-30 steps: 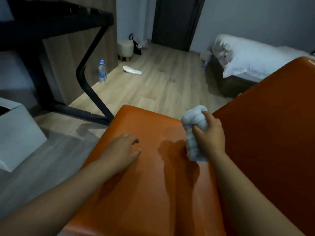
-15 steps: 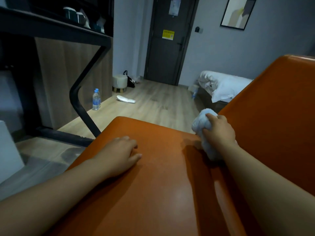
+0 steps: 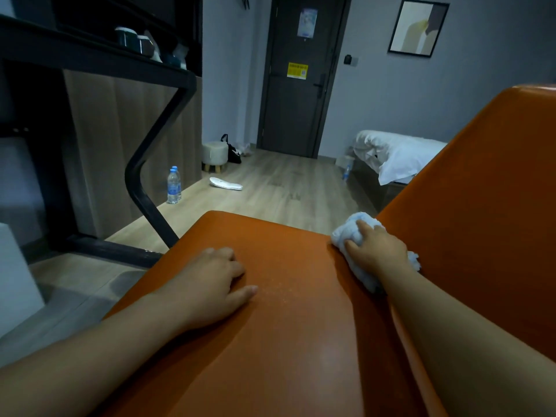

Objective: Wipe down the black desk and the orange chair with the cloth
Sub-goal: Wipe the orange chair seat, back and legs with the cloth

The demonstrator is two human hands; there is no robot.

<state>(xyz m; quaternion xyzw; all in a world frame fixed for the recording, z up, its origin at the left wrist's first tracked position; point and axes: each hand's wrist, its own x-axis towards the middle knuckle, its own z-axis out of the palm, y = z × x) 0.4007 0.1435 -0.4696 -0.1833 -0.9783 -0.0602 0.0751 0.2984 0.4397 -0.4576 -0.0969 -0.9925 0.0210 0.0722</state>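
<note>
Now on the orange chair (image 3: pixel 301 341): right hand (image 3: pixel 376 254) grips bunched white cloth (image 3: pixel 350 233) at 2 o'clock, left hand (image 3: pixel 207 290) rests released at 9 o'clock; next, probably sweep the backrest (image 3: pixel 481 206).

Chair (image 3: pixel 285 341) foreground; cloth (image 3: pixel 346 233) on seat by backrest (image 3: pixel 481 206), right. Counter (image 3: pixel 90 60) left. Bottles (image 3: pixel 173 185) on floor (image 3: pixel 285 188) beyond counter leg. Bed (image 3: pixel 400 155) behind chair.

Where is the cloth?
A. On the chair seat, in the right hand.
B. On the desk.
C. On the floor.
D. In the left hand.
A: the right hand grips the cloth against the chair, beside its backrest; the left hand rests bare on the seat.
</note>
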